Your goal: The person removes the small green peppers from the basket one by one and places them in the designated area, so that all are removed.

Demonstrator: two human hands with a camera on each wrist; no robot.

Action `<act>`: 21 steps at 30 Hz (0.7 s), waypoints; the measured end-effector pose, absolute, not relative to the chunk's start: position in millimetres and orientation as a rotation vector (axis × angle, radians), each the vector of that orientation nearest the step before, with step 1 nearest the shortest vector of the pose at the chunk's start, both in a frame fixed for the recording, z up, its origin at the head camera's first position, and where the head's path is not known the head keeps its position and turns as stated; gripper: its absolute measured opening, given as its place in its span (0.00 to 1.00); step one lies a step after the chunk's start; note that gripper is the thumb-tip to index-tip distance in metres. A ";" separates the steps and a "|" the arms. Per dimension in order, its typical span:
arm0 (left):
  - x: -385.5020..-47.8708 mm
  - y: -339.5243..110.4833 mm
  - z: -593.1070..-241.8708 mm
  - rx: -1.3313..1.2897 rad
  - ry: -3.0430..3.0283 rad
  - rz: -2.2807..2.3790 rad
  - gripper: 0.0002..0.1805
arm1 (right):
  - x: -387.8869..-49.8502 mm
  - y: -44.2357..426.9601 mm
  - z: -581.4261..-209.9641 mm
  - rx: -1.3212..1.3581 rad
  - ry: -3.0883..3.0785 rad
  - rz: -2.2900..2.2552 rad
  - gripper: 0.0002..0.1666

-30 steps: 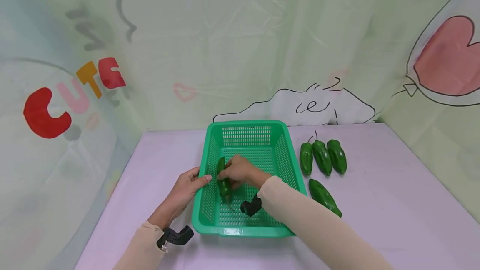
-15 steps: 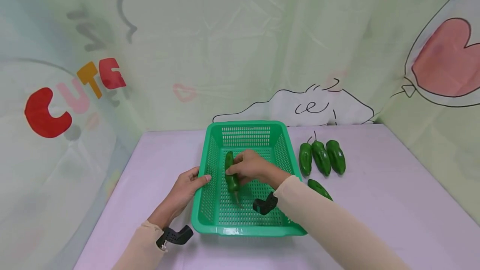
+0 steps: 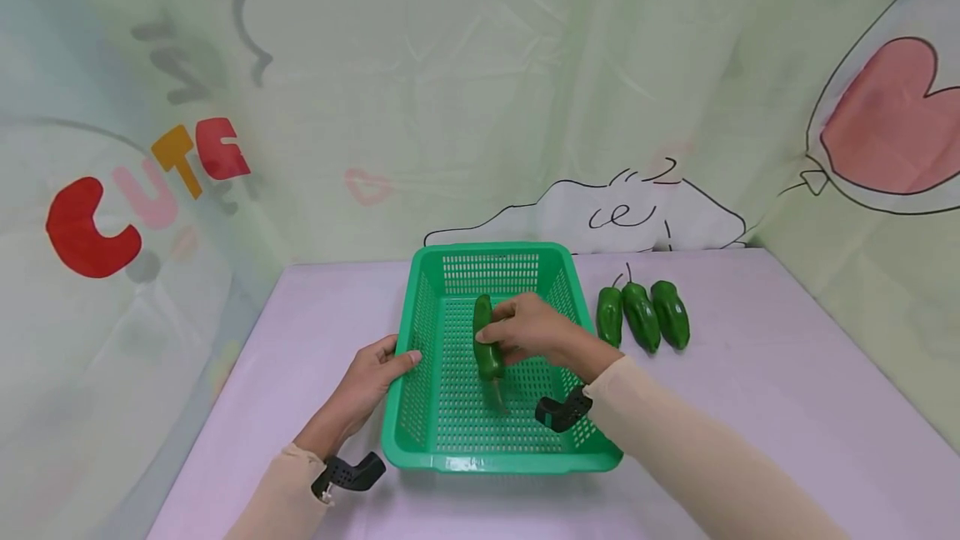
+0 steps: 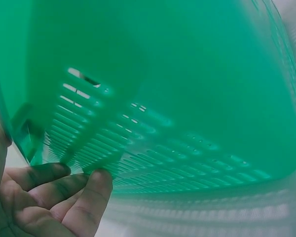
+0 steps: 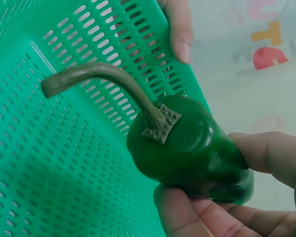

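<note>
A green pepper [image 3: 489, 357] with a curved stem is gripped between the thumb and fingers of my right hand [image 3: 528, 330], above the floor of a green plastic basket [image 3: 457, 463]. The right wrist view shows the pepper [image 5: 182, 143] close up, stem toward the camera. My left hand [image 3: 369, 375] holds the basket's left rim, thumb over the top edge. In the left wrist view the fingers of that hand [image 4: 54, 202] lie against the basket's slotted outer wall [image 4: 153, 98].
Three green peppers [image 3: 641, 317] lie side by side on the pale table [image 3: 750, 357], right of the basket. My right forearm [image 3: 690, 440] crosses over the basket's right rim. A printed curtain [image 3: 480, 107] stands behind the table.
My right hand has moved right within the basket, carrying the pepper from near the left wall toward the middle. The forearm now covers the pepper nearest me. My left hand has stayed put.
</note>
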State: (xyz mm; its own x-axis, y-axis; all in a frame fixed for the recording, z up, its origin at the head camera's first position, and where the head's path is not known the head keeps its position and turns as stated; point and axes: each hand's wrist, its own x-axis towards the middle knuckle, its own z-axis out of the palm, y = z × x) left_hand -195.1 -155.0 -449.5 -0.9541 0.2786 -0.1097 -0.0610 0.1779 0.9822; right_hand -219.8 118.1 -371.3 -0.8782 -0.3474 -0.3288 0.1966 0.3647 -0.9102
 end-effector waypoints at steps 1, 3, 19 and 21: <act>-195.1 -155.0 -449.7 0.210 2.193 1.847 0.31 | -219.3 120.6 -370.5 -0.122 2.159 -1.539 0.30; -194.9 -154.8 -450.0 0.210 2.195 1.847 0.31 | -218.5 124.9 -368.6 -0.109 2.160 -1.547 0.32; -194.7 -154.7 -450.4 0.173 2.195 1.855 0.31 | -216.3 156.4 -355.7 -0.073 2.210 -1.508 0.42; -194.8 -154.7 -450.9 0.175 2.198 1.853 0.31 | -215.2 160.8 -354.0 -0.074 2.215 -1.502 0.43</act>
